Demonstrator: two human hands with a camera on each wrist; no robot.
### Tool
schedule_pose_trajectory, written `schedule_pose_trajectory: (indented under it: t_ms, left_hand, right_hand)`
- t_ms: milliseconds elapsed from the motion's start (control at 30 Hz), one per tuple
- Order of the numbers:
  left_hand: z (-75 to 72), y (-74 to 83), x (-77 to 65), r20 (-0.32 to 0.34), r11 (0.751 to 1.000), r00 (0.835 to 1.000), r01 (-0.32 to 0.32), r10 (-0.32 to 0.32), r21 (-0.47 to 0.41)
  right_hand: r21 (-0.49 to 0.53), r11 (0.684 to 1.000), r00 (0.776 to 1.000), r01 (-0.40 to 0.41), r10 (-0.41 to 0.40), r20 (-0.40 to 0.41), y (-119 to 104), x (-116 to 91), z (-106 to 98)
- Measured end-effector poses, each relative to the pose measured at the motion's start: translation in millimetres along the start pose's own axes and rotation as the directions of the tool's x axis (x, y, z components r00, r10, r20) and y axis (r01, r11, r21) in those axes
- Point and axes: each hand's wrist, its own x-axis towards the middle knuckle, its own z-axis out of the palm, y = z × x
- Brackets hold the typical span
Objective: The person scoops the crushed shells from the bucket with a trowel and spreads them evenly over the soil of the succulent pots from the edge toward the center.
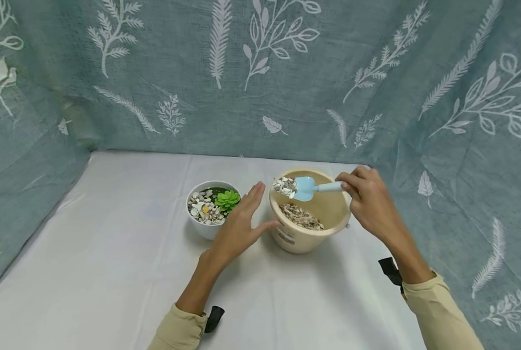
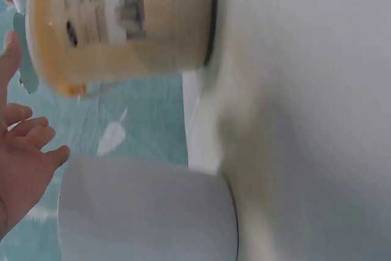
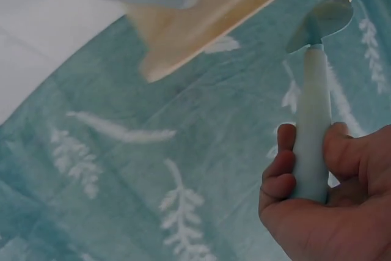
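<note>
A light blue hand trowel loaded with pebbles is held level above the cream bucket. Its pale handle is gripped by my right hand, fingers and thumb wrapped round it in the right wrist view. More pebbles lie at the bottom of the bucket. My left hand, fingers extended and holding nothing, hovers between the bucket and a white pot. Inside that pot are pebbles and a green succulent; the hand hides part of its right side.
Both containers stand on a white cloth-covered table. Behind and to the sides hangs a teal curtain with white leaf patterns. A printed label shows on the bucket's side in the left wrist view.
</note>
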Motion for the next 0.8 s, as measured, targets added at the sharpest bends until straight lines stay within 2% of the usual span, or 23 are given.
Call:
schedule_pose_trajectory:
  t_ms: [67, 133, 233, 300, 367, 433, 500, 567, 700, 800]
  left_hand:
    - [-13.1, -7.3, -5.6, -0.077, 1.0, 0.997, 0.017, -0.016, 0.004]
    - [-27.6, -17.6, -12.2, -0.163, 0.999, 0.985, 0.047, -0.048, -0.014]
    - [-50.7, -35.8, -25.5, -0.215, 0.985, 0.962, 0.163, -0.171, -0.057]
    - [-64.1, -47.7, -35.8, -0.187, 0.962, 0.944, 0.266, -0.273, -0.064]
    - [-72.1, -55.7, -42.3, -0.098, 0.932, 0.927, 0.358, -0.361, -0.054]
    - [-76.2, -61.5, -46.8, -0.022, 0.913, 0.913, 0.407, -0.408, -0.04]
    - [-77.4, -65.4, -49.9, 0.029, 0.903, 0.903, 0.429, -0.428, -0.038]
    - [-78.0, -67.2, -51.8, 0.06, 0.902, 0.902, 0.429, -0.427, -0.038]
    - [-80.1, -68.3, -56.3, 0.052, 0.898, 0.897, 0.44, -0.438, -0.028]
    - [-83.2, -69.3, -59.2, 0.044, 0.891, 0.891, 0.453, -0.452, -0.014]
  right_hand:
    - [0.012, 1.0, 1.0, 0.025, -0.025, 0.014, -12, 8, 5]
    - [0.029, 0.998, 0.998, 0.051, -0.051, 0.029, -24, 16, 13]
    - [0.043, 0.995, 0.994, 0.089, -0.091, 0.064, -43, 28, 28]
    - [0.056, 0.991, 0.988, 0.123, -0.128, 0.089, -54, 35, 38]
    - [0.055, 0.987, 0.982, 0.151, -0.156, 0.109, -61, 42, 46]
    - [0.053, 0.983, 0.976, 0.177, -0.182, 0.119, -66, 51, 54]
    - [0.044, 0.98, 0.972, 0.192, -0.196, 0.132, -71, 58, 63]
    - [0.03, 0.979, 0.967, 0.2, -0.202, 0.153, -76, 65, 71]
    - [-0.029, 0.974, 0.949, 0.225, -0.212, 0.235, -88, 75, 86]
    - [-0.105, 0.958, 0.935, 0.268, -0.233, 0.268, -99, 81, 94]
